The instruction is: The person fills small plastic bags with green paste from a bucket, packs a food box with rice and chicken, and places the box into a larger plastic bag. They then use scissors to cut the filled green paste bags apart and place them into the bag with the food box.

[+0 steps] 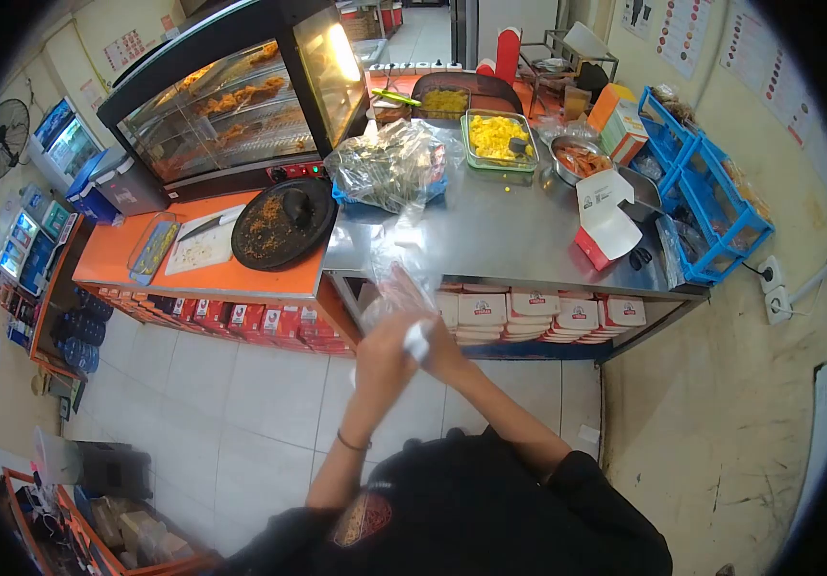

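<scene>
As they meet in front of the steel counter (490,230), left hand (382,357) & right hand (444,348) both pinch a clear plastic glove (396,300); which one wears it, can't tell.

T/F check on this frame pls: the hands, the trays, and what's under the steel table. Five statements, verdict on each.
1. The left hand and right hand meet in front of the body, and the right grips a thin clear plastic film. True.
2. The round black tray on the orange counter is clean. False: brown crumbs are scattered over it.
3. The green-rimmed rectangular tray holds yellow food. True.
4. The shelf under the steel table is packed with blue bottles. False: it holds stacked flat red-and-white boxes.
5. The glass-fronted display case is empty. False: browned fried pieces sit on its racks.
</scene>
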Available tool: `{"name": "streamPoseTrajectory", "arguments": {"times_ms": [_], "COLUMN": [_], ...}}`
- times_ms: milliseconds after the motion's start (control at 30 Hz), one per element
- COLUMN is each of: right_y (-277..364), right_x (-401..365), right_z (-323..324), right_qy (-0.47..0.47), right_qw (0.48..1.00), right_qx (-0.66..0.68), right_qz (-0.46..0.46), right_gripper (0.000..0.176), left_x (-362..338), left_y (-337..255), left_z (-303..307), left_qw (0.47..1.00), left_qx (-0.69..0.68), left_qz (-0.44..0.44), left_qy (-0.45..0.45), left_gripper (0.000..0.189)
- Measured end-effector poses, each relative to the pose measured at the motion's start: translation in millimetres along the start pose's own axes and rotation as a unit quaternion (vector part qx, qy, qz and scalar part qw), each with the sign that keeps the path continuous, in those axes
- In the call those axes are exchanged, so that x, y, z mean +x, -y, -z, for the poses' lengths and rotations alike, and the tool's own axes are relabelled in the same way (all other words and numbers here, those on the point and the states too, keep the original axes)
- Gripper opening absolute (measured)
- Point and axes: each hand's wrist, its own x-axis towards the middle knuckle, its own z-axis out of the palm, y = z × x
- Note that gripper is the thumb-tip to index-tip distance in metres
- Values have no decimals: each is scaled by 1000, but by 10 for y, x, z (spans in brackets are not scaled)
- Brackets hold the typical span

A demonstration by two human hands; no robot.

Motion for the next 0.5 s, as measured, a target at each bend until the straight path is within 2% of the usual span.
{"name": "streamPoseTrajectory", "arguments": {"times_ms": [33, 67, 100, 167, 233, 267, 300, 333, 367, 400, 433, 467, 500], "right_y": [-43, -137, -223, -403, -503, -514, -451, -375, -298, -199, -83, 121, 191], "right_x": [24, 29, 15, -81, -140, -142, -72, -55, -36, -91, -142, -144, -144], "right_z": [-27, -81, -121, -100, 21, 96, 224, 330, 436, 506, 557, 558, 571], "right_qy": [8, -33, -74, -80, -90, -94, -87, -72, -74, -49, -19, -83, -84], "right_qw": [999, 988, 964, 963, 961, 960, 982, 961, 917, 838, 691, 686, 688], "right_qx": [-35, -143, -250, -255, -260, -262, -13, 116, 234, 493, 712, 702, 700], "right_qz": [23, 42, 60, 39, 7, -4, -168, -240, -314, -228, -124, -171, -171], "right_gripper": [54, 54, 54, 54, 53, 53, 56, 58, 61, 65, 70, 75, 75], "left_x": [3, -31, -64, -105, -172, -257, -331, -401, -365, -336, -310, -263, -216], "left_y": [-96, -68, -50, -49, -162, -185, -203, -142, -114, -98, -95, -93, -109], "left_z": [8, -24, -71, -165, -168, -203, -253, -367, -422, -468, -502, -523, -550], "left_qw": [995, 991, 991, 986, 988, 993, 995, 993, 993, 995, 995, 997, 997], "left_qx": [65, 93, 92, 118, 96, 72, 47, 32, 30, 11, -8, -16, -19], "left_qz": [-72, -88, -89, -96, -109, -98, -89, -80, -83, -47, -9, 22, 22], "left_qy": [-14, 27, 26, 64, 47, 12, -25, -80, -81, -92, -103, -78, -78], "left_gripper": [28, 39, 39, 39, 34, 30, 28, 35, 35, 37, 39, 43, 43]}}
